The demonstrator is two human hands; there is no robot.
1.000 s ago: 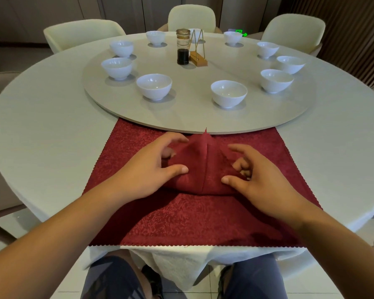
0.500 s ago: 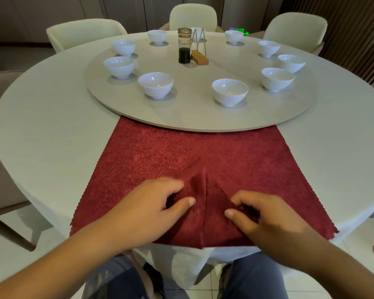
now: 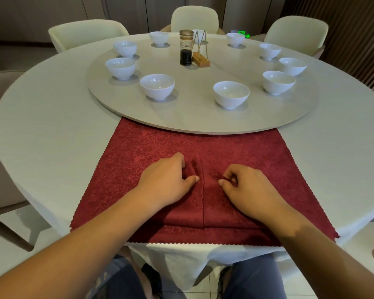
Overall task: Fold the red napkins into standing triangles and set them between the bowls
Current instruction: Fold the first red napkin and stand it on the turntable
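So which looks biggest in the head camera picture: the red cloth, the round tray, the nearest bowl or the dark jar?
1. Red cloth, largest as seen, but it lies nearest the camera, so ranking it over the round tray is unsure.
2. Round tray.
3. Nearest bowl.
4. Dark jar, smallest.

Cream upholstered chairs (image 3: 194,19) ringed the far side of the round white table (image 3: 41,130); dark slatted panelling (image 3: 354,31) lined the right wall, pale tiles (image 3: 7,251) underfoot.
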